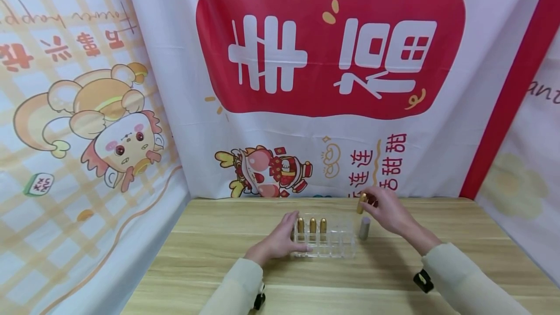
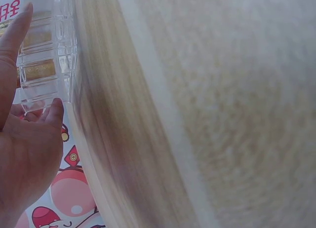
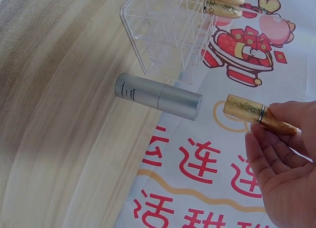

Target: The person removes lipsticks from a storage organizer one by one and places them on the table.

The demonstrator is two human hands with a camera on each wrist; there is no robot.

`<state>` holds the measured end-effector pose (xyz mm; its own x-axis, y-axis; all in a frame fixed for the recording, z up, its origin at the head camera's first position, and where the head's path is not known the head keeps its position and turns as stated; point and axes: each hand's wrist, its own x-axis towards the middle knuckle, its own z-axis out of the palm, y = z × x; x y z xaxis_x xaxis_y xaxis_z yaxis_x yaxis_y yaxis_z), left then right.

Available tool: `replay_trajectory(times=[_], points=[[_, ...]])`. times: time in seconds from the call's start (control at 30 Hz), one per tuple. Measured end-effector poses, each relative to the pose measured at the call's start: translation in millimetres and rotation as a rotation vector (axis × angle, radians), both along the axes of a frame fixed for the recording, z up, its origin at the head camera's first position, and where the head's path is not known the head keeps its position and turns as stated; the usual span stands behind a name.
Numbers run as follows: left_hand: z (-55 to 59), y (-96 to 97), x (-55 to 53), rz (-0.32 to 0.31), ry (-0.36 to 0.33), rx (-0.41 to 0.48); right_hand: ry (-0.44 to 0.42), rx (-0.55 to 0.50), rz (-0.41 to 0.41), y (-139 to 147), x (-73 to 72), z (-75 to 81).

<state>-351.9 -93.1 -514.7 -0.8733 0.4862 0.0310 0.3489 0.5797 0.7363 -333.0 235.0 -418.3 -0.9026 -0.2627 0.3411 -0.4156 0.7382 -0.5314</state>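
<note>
A clear plastic lipstick organizer [image 1: 343, 249] stands on the table with three gold lipstick tubes [image 1: 312, 226] upright in its back row, toward the left. My left hand [image 1: 280, 239] holds the organizer's left end, thumb at the front and fingers behind. Between thumb and fingertips, my right hand [image 1: 387, 212] pinches another gold lipstick tube [image 3: 244, 108], raised near the table's back edge. A silver-grey tube [image 3: 158, 95] with small dark print stands upright just right of the organizer, below the right hand in the head view.
The wooden table [image 1: 197, 266] ends at a white printed cloth [image 1: 332, 135] hanging behind it. Another patterned cloth [image 1: 87, 125] hangs along the left side. Black wrist straps [image 1: 423, 281] show at both sleeves.
</note>
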Motion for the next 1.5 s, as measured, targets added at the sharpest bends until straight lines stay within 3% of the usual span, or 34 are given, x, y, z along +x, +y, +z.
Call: replay_trajectory(times=[0.7, 1.5], points=[[-1.8, -1.2, -2.5, -0.005, 0.026, -0.029, 0.046, 0.016, -0.005, 8, -0.2, -3.0], [0.9, -0.1, -0.6, -0.001, 0.014, -0.023, 0.015, 0.034, -0.037, 26, -0.6, -4.3]])
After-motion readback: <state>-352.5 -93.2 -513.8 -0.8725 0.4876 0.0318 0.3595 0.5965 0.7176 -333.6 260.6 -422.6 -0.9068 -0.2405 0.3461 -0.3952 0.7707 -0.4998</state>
